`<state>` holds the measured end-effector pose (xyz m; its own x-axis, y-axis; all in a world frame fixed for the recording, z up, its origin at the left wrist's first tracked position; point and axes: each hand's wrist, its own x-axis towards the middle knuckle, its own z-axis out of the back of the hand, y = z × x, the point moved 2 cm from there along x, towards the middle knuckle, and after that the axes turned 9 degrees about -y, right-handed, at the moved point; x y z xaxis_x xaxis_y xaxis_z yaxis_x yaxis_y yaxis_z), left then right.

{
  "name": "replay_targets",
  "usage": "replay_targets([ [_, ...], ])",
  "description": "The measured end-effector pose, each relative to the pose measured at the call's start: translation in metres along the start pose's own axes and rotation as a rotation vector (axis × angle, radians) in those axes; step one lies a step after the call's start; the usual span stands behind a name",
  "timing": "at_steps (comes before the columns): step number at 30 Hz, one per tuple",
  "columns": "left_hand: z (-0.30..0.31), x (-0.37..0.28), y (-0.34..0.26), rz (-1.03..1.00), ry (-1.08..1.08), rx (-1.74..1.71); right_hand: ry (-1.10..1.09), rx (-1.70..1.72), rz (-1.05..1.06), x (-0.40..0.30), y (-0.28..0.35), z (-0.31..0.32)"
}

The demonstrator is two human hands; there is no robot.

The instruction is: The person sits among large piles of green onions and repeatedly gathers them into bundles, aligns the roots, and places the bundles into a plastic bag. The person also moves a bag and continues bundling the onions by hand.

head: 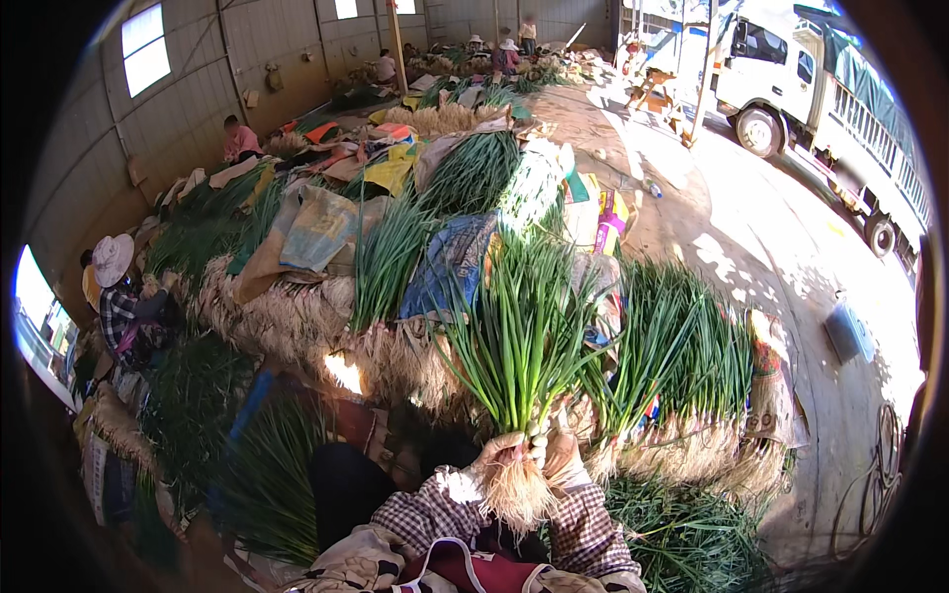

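Observation:
Both of my hands hold one bunch of green onions upright in front of me, leaves pointing away and pale roots hanging towards my lap. My left hand closes round the left side of the bunch just above the roots. On the right side, my right hand grips the stems, its fingertips in front of the white bases. Right of the bunch stands a row of green onions with roots towards me. A blue woven sack lies beyond the bunch, beside more onions.
Loose green leaves lie at the lower right. More onions are at my lower left. A person in a hat sits at the left. A blue container, a coiled hose and a white truck are on the right.

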<state>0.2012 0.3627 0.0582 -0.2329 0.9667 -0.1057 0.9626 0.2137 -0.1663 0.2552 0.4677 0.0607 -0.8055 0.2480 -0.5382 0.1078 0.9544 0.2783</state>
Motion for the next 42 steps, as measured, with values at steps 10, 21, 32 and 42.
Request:
replay_targets([
  [10, 0.0, -0.008, 0.0, 0.009, -0.134, 0.054, -0.085, -0.089, 0.027, -0.006, 0.003, -0.01],
  [21, -0.017, 0.002, 0.019, 0.093, -0.221, -0.062, -0.591, -0.08, 0.517, 0.089, 0.021, 0.13],
  [32, -0.008, 0.006, 0.022, 0.082, -0.604, 0.395, -0.492, -1.839, -0.009, -0.092, 0.057, 0.13],
  [42, -0.048, -0.006, 0.006, 0.18, -0.066, 0.078, -1.002, -1.47, 1.007, -0.033, 0.116, 0.119],
])
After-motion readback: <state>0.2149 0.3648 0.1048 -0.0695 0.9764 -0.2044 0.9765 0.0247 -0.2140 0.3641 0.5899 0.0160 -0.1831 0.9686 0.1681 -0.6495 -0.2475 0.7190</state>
